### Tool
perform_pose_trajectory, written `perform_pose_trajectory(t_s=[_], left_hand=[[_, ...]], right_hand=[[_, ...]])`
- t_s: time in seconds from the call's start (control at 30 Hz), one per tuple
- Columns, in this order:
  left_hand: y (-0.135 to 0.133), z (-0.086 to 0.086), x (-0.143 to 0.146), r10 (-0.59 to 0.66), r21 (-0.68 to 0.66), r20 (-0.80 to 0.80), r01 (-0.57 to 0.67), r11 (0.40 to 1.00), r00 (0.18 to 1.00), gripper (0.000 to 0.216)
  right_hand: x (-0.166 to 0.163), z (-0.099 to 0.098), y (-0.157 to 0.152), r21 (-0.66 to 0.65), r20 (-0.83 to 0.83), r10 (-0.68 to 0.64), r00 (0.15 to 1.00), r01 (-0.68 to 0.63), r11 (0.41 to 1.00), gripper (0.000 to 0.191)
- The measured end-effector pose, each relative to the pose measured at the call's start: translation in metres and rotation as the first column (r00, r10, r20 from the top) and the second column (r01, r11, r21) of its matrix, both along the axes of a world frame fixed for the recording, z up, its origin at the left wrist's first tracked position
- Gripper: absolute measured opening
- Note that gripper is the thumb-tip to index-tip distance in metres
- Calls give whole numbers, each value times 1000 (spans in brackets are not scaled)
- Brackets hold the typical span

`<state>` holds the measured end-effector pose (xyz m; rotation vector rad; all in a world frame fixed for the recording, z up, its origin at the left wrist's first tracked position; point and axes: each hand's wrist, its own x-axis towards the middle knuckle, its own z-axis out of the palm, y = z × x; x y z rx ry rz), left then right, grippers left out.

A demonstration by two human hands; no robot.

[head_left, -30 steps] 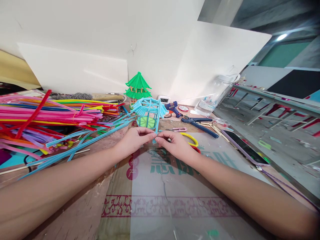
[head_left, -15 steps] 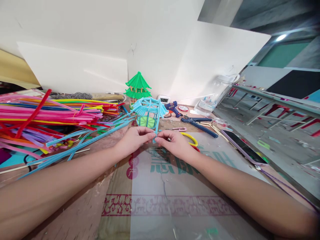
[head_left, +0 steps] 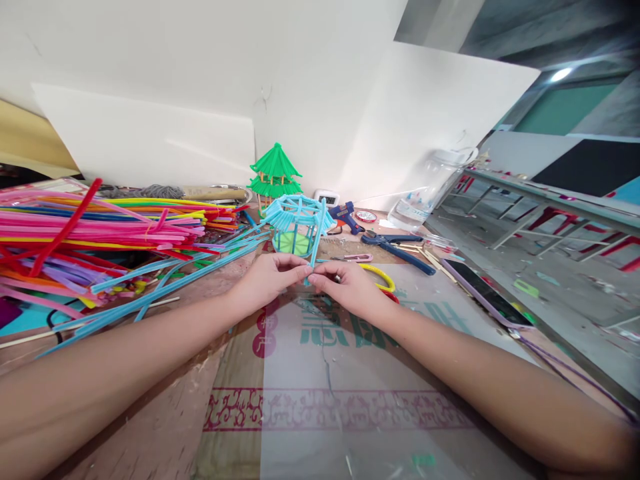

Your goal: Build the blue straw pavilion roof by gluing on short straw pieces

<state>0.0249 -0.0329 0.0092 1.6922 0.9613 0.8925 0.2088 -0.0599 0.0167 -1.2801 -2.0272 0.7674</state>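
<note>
A light blue pipe cleaner (head_left: 316, 243) stands nearly upright between my hands. My left hand (head_left: 280, 277) pinches its lower end from the left. From the right, my right hand (head_left: 345, 287) pinches the same end, fingertips touching or almost touching the left ones. Just behind is a small blue pavilion-like frame (head_left: 295, 212) with a fringed roof edge and a light green base (head_left: 291, 243). The pipe cleaner crosses in front of its right side. Farther back stands a green tiered roof model (head_left: 276, 163).
Bundled coloured pipe cleaners (head_left: 100, 223) fill the left, with loose blue ones (head_left: 200, 267) beside them. Rightward lie a glue gun (head_left: 347, 217), blue-handled pliers (head_left: 400, 250), yellow-and-red-handled scissors (head_left: 383, 275) and a phone (head_left: 485, 293). A clear water bottle (head_left: 425, 190) stands behind.
Both hands keep their pinch in almost the same place. The pipe cleaner's upper part leans slightly farther right; the view has shifted a little.
</note>
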Motion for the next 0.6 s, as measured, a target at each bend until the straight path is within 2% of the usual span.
perform_pose_trajectory(t_s=[0.13, 0.43, 0.6], left_hand=[[-1, 2, 0, 4, 2, 21, -4, 1000, 1000, 24], [0, -2, 0, -13, 33, 27, 13, 999, 1000, 24], [-2, -1, 1, -28, 133, 14, 26, 991, 999, 23]], right_hand=[[1, 0, 0, 8, 27, 22, 999, -22, 1000, 29], [-2, -1, 0, -51, -25, 0, 1000, -1, 999, 27], [-2, -1, -1, -30, -10, -17, 1000, 16, 999, 28]])
